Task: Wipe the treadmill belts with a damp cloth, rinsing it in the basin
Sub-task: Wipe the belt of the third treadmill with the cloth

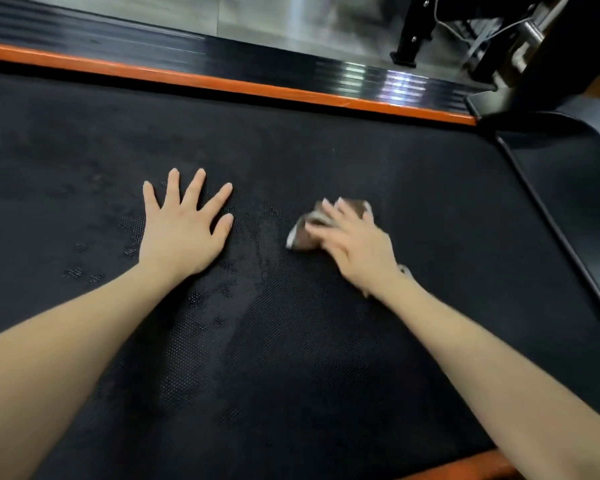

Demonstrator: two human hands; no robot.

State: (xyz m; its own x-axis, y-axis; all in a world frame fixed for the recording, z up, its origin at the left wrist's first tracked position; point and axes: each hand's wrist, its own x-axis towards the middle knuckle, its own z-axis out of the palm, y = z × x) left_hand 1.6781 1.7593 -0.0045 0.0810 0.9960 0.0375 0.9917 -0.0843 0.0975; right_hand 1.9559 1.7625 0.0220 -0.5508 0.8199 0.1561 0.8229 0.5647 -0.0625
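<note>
A black treadmill belt [291,358] with damp patches. The left hand [184,233] lies flat, fingers spread apart. At its 3 o'clock, the right hand [354,244] presses a crumpled brown cloth [300,239] on the belt, blurred fingers laid across it. An orange side rail [222,85] runs at 12 o'clock.

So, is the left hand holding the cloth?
No, the left hand lies flat with spread fingers on the belt, while the cloth is under the right hand.
</note>
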